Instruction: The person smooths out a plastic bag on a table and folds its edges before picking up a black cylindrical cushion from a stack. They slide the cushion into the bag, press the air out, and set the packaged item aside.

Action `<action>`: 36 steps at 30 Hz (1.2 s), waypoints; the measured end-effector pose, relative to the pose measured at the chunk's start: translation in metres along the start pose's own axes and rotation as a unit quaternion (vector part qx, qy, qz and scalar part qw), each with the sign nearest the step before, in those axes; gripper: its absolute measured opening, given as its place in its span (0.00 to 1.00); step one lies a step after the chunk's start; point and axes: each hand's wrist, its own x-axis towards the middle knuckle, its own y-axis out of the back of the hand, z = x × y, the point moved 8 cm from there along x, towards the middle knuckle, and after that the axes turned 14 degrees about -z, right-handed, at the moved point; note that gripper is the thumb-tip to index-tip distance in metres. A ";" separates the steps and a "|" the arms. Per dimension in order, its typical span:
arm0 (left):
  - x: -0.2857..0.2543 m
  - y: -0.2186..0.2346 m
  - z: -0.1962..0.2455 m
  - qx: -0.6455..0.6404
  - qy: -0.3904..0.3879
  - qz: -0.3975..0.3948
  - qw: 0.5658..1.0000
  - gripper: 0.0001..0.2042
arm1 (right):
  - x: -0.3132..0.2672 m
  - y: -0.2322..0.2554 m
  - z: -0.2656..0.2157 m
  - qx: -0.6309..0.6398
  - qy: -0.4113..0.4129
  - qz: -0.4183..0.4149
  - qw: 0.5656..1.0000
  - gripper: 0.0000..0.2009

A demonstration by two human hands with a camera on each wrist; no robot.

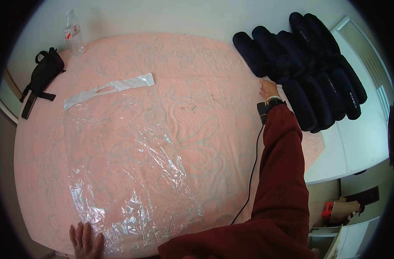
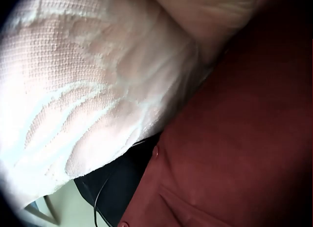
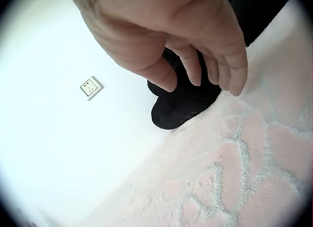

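Note:
In the head view my right hand (image 1: pixel 269 89) is stretched to the pink cloth's right side, beside a pile of black padded rolls (image 1: pixel 311 71). The right wrist view shows that hand (image 3: pixel 181 36) with relaxed, slightly bent fingers and nothing between them, in front of the black rolls (image 3: pixel 183 107); contact cannot be told. My left hand (image 1: pixel 85 241) rests with spread fingers at the near edge of a clear plastic sheet (image 1: pixel 132 172) on the pink cloth (image 1: pixel 223 108). Part of the left hand (image 2: pixel 210 17) shows over the cloth in the left wrist view.
A white strip (image 1: pixel 136 82) lies at the sheet's far end. A clear bottle (image 1: pixel 75 36) and a black strapped pouch (image 1: pixel 48 71) are at the far left. A black cable (image 1: pixel 251 181) runs from the right wrist. A wall socket (image 3: pixel 91 87) shows in the right wrist view.

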 end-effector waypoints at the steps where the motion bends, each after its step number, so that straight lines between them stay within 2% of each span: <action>1: -0.001 0.000 0.000 0.006 0.000 0.006 1.000 0.38 | -0.005 0.000 -0.004 0.000 0.003 -0.017 1.000 0.27; 4: -0.003 -0.009 0.000 0.062 0.015 -0.015 0.998 0.48 | -0.017 0.006 -0.017 0.020 0.013 -0.011 1.000 0.28; 10: -0.005 0.000 0.003 0.017 0.003 0.020 1.000 0.48 | -0.072 0.006 -0.044 0.024 0.037 -0.032 0.998 0.32; 13: -0.004 0.000 0.005 0.011 -0.013 0.040 0.999 0.48 | -0.110 0.018 -0.056 0.060 0.090 0.032 0.994 0.32; 15: -0.004 0.001 0.006 0.004 -0.018 0.043 0.999 0.48 | -0.128 0.028 -0.055 0.078 0.090 0.033 0.992 0.35; 17: -0.006 0.004 0.003 0.001 -0.029 0.032 0.999 0.49 | -0.139 0.035 -0.051 0.100 0.085 0.020 0.991 0.41; 20: 0.000 0.007 -0.005 -0.022 -0.048 -0.019 0.998 0.44 | -0.147 0.045 -0.046 0.101 0.084 0.049 0.990 0.44; 21: 0.001 0.000 -0.007 -0.030 -0.060 -0.038 0.997 0.44 | -0.145 0.047 -0.044 0.103 0.093 0.045 0.989 0.45; 24: -0.002 -0.004 -0.017 0.038 -0.122 -0.025 0.992 0.49 | -0.127 0.046 -0.041 0.117 0.082 0.053 0.988 0.48; 29: -0.002 0.005 -0.024 -0.053 -0.151 -0.055 0.986 0.44 | -0.081 0.024 -0.034 0.145 0.054 0.106 0.982 0.48; 33: 0.003 0.019 -0.018 -0.079 -0.164 -0.009 0.983 0.38 | -0.073 0.007 -0.015 0.102 0.050 0.130 0.985 0.46; 36: 0.005 0.020 -0.019 -0.085 -0.164 -0.001 0.983 0.37 | -0.066 0.013 -0.019 -0.027 0.061 0.237 0.969 0.45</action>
